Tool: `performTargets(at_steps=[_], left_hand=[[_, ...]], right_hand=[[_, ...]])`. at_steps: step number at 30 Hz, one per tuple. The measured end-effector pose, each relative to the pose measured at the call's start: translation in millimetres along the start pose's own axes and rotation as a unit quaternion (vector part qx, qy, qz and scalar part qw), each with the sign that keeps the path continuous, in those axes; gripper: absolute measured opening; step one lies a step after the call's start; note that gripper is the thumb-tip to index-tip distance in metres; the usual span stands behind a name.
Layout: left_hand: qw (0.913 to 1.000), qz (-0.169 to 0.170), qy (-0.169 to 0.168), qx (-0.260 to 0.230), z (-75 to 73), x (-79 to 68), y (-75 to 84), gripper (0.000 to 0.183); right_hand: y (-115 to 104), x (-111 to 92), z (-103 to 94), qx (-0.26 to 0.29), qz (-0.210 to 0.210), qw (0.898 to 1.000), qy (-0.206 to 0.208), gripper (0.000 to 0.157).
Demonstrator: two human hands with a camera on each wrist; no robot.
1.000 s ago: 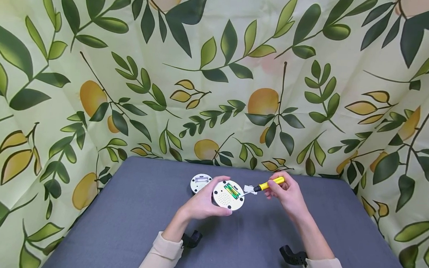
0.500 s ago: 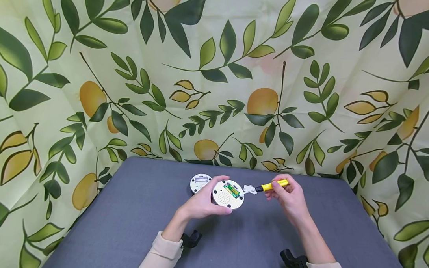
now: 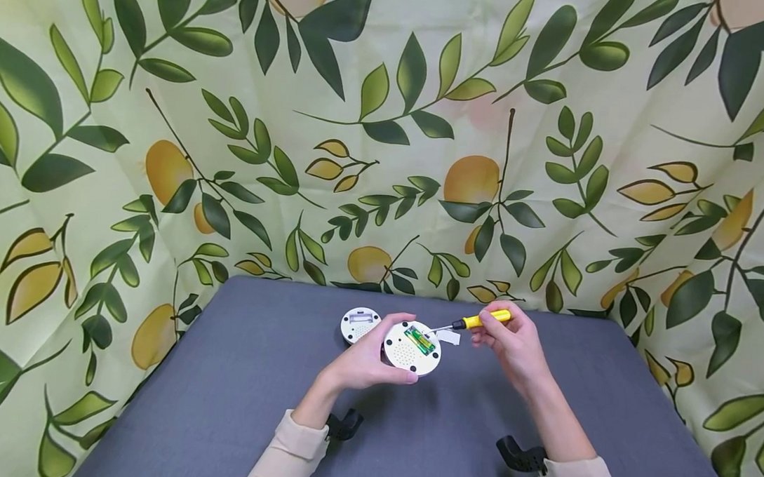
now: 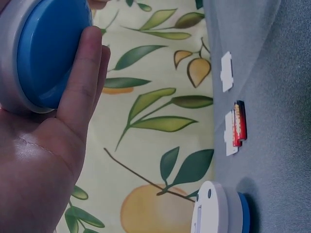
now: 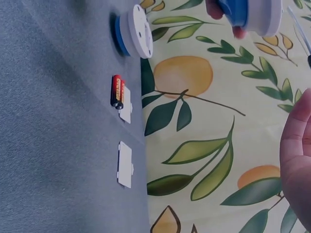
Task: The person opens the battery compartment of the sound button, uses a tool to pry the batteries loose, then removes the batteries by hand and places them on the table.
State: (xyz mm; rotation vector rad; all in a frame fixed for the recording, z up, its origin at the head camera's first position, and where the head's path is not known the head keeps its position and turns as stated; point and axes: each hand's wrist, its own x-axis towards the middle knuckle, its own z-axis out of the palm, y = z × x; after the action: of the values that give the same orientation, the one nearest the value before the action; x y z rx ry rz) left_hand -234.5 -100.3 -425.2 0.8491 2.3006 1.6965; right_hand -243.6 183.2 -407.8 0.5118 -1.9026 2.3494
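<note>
My left hand point(image 3: 368, 361) grips a round white device point(image 3: 399, 358) by its edge, underside tilted toward the head camera. Green batteries point(image 3: 420, 340) lie in its uncovered compartment. Its other face, a blue dome point(image 4: 53, 53), shows in the left wrist view, with fingers lying along it. In my right hand point(image 3: 514, 345) is a screwdriver point(image 3: 489, 319) with a yellow handle, pinched between thumb and fingers. The screwdriver's metal tip is right at the upper edge of the battery compartment. Only part of its shaft point(image 5: 300, 31) appears in the right wrist view.
A second round device point(image 3: 357, 319), its battery slot bare, lies on the grey table point(image 3: 238, 374) behind my left hand. Red batteries point(image 4: 238, 124) rest by a white battery cover point(image 4: 229, 145); another white cover point(image 5: 125, 164) lies apart. Leaf-patterned cloth point(image 3: 385, 161) stands behind.
The screwdriver's tip has shifted from the lower right end of the battery compartment up to its upper edge. My left hand keeps its grip on the device, almost unmoved.
</note>
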Motion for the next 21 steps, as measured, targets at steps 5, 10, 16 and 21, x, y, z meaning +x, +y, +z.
performTargets(at_steps=[5,10,16,21], left_hand=[[1.0000,0.000,-0.005,-0.008,0.7,0.5,0.3,0.090],[0.9999,0.003,-0.010,-0.009,1.1,0.7,1.6,0.091],[0.9997,0.001,-0.019,-0.013,1.2,0.9,1.7,0.092],[0.9995,-0.003,-0.026,-0.019,1.2,0.3,2.1,0.092]], right_hand=[[-0.9,5.4,4.5,-0.019,0.006,1.000,-0.008,0.009],[-1.4,10.3,8.2,-0.036,0.018,0.999,-0.015,0.013],[-0.3,15.2,9.5,-0.056,0.025,0.998,-0.034,0.016],[0.0,20.0,9.3,-0.071,0.023,0.996,-0.053,0.017]])
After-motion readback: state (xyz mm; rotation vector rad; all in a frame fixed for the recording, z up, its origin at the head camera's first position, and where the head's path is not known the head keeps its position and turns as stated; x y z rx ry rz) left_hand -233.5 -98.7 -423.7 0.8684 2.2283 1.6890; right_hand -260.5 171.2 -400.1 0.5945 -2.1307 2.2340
